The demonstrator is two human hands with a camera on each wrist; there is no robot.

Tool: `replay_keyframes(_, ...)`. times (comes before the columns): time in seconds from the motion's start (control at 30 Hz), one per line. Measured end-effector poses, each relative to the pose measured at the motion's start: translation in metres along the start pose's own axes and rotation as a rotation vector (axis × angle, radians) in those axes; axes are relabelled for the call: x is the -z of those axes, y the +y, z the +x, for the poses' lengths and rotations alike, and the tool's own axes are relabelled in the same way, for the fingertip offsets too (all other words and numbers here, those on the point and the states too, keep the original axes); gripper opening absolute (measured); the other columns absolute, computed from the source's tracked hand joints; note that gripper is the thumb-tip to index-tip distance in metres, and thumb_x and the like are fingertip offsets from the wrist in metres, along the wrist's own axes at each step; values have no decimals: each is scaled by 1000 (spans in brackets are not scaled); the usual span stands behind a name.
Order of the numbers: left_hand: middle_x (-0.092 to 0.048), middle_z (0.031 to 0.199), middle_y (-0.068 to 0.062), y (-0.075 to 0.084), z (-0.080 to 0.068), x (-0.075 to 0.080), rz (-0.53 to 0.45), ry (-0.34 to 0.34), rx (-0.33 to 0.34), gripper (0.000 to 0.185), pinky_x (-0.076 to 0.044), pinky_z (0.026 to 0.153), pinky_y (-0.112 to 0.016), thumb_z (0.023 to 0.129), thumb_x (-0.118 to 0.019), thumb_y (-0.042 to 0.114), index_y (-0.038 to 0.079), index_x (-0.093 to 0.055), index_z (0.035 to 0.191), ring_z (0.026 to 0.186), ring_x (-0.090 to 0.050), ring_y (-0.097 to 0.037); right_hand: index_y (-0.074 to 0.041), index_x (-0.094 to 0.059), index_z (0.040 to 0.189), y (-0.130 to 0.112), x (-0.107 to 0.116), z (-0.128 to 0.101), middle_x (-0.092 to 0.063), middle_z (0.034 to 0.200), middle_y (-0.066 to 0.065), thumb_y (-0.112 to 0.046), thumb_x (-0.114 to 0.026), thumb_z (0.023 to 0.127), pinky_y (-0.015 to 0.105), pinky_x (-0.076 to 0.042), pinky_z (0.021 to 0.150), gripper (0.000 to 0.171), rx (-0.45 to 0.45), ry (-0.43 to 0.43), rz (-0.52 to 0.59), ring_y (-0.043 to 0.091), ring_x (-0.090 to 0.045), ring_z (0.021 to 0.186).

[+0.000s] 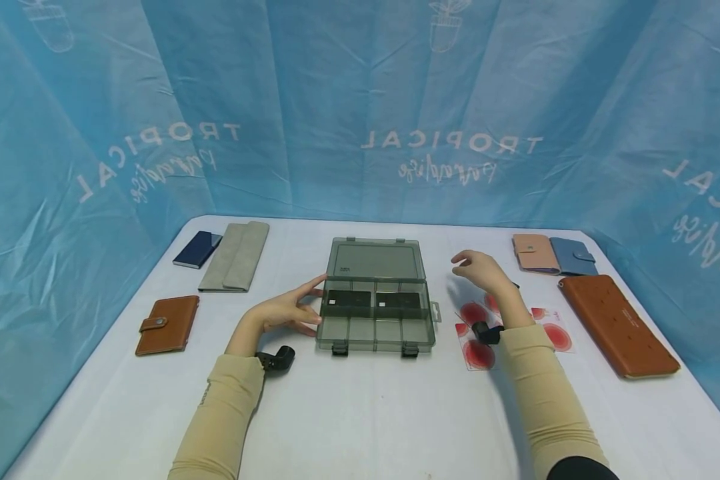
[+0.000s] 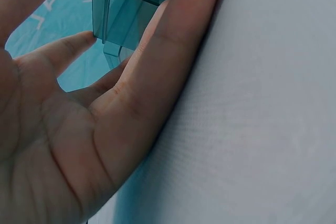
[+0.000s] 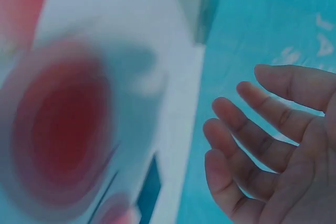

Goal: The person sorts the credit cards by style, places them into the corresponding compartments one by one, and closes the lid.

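Note:
A see-through grey-green plastic compartment box (image 1: 362, 330) lies in the middle of the table, its lid (image 1: 375, 259) swung back. Two dark flat pieces (image 1: 349, 301) sit side by side in its rear compartments. Spread along the box's left side, my left hand (image 1: 285, 310) touches it with extended fingers; the left wrist view shows fingertips against the box wall (image 2: 123, 19). To the right of the box my right hand (image 1: 483, 270) is raised, fingers loosely bent and holding nothing (image 3: 273, 156). Beneath its wrist lie several clear cards with red circles (image 1: 479, 353), partly hidden by the arm.
At the left lie a navy booklet (image 1: 197, 249), a grey folding case (image 1: 235, 257) and a brown snap wallet (image 1: 168, 325). On the right are a pink wallet (image 1: 537, 253), a blue one (image 1: 573, 256) and a large brown wallet (image 1: 619, 327). A blue curtain (image 1: 336, 180) surrounds the table.

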State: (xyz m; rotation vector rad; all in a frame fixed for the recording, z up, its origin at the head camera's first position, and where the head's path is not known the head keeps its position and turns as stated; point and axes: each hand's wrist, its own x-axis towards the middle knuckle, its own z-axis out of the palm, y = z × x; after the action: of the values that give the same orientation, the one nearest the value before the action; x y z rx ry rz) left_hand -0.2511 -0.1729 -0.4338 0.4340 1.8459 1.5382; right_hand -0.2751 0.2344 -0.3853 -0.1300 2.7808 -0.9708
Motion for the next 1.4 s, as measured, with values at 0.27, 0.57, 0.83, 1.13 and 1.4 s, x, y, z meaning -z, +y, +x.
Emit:
replay_keyframes(0.27,-5,150,-17,0,-1,-1,-4,0,-6,96,-53,81,-47,84,-65,0,30,-2,150,87,-59,-22,5,-51,123,27,7,2,-52,118,29,-11,-50,91,51,-44,92,35,-61,15,-67,40,-50,106)
replay_keyframes(0.57,-6,150,-16,1,-2,-1,-4,17,7,96,-53,81,-47,84,-64,-1,31,-3,150,87,-58,-22,3,-33,138,42,8,14,-35,131,36,-13,-61,82,71,-23,97,65,-264,-36,-307,53,-32,118)
replay_keyframes(0.83,-7,150,-15,1,-1,-1,2,10,7,95,-53,82,-47,84,-65,1,30,-3,150,90,-59,-22,-3,-35,140,43,11,25,-30,132,34,-13,-65,80,68,-29,95,68,-237,-97,-285,50,-29,117)
replay_keyframes(1.13,-6,150,-16,0,0,1,-4,4,1,96,-53,83,-48,84,-66,2,30,-2,150,90,-60,-22,0,-58,114,42,8,32,-51,116,25,-4,-62,84,56,-40,95,30,64,-1,-158,40,-46,105)
replay_keyframes(1.4,-7,149,-16,0,-1,1,-6,4,5,97,-53,83,-48,83,-67,2,31,-2,150,90,-60,-22,0,-58,108,27,8,30,-58,110,21,-5,-55,90,50,-46,87,18,180,165,-57,36,-53,99)
